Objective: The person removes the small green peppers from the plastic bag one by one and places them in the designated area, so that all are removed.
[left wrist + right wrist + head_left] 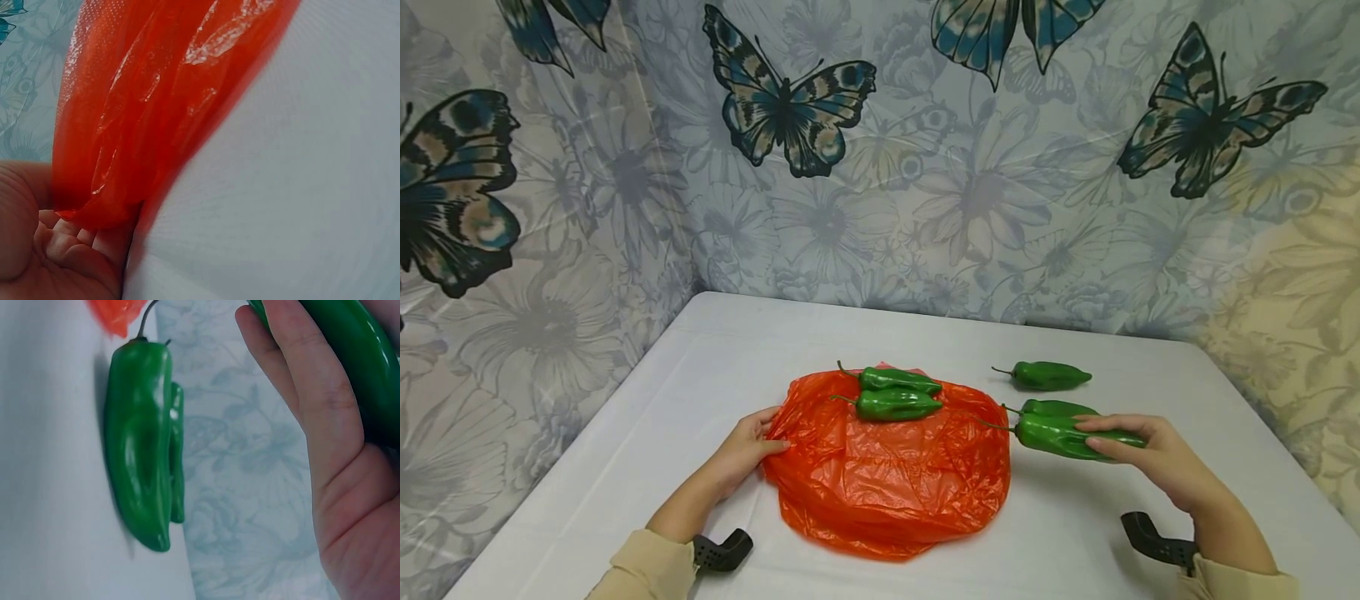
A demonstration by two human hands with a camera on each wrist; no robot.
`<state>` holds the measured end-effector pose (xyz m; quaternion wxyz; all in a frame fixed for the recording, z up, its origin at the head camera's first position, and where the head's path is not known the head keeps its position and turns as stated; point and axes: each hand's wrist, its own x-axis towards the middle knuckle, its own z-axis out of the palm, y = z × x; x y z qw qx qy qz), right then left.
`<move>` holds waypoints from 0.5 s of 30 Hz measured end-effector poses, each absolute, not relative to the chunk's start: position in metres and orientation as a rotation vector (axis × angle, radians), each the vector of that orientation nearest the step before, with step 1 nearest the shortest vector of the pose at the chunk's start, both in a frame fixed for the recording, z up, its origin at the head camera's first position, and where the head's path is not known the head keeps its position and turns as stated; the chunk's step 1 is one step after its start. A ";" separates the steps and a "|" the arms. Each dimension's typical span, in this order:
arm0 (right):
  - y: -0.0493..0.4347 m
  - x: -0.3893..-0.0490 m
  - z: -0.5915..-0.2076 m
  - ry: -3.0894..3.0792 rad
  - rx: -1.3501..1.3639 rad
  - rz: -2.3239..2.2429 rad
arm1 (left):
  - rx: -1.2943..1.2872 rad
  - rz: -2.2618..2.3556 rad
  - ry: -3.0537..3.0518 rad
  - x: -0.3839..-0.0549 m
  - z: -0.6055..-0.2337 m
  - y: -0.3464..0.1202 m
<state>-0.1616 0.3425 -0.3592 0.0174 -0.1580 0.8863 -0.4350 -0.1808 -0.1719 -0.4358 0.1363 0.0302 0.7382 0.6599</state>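
An orange-red plastic bag (895,483) lies crumpled on the white table. My left hand (741,450) pinches its left edge between thumb and fingers; in the left wrist view the film (131,125) runs into the grip. On the bag's far part rest two green peppers, one (898,382) just behind the other (898,406). To the right of the bag, my right hand (1165,462) holds a long green pepper (1048,435) raised above the table, its stem pointing at the bag. That pepper (356,347) also shows between the fingers in the right wrist view.
Beyond the held pepper, a second green pepper (1060,407) lies partly covered by it, and another (1051,375) sits farther back. The table (745,333) ends at a cloth backdrop (970,200) printed with flowers and butterflies.
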 end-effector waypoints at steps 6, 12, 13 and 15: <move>0.355 -0.163 -0.365 2.733 -0.527 -1.353 | 0.083 1.901 2.141 -0.182 -0.436 -0.173; 0.369 -0.164 -0.378 2.696 -0.492 -1.375 | 0.091 1.900 2.139 -0.181 -0.436 -0.172; 0.371 -0.164 -0.380 2.687 -0.487 -1.383 | 0.088 1.899 2.138 -0.181 -0.436 -0.172; 0.374 -0.165 -0.384 2.666 -0.484 -1.399 | 0.083 1.896 2.141 -0.180 -0.436 -0.172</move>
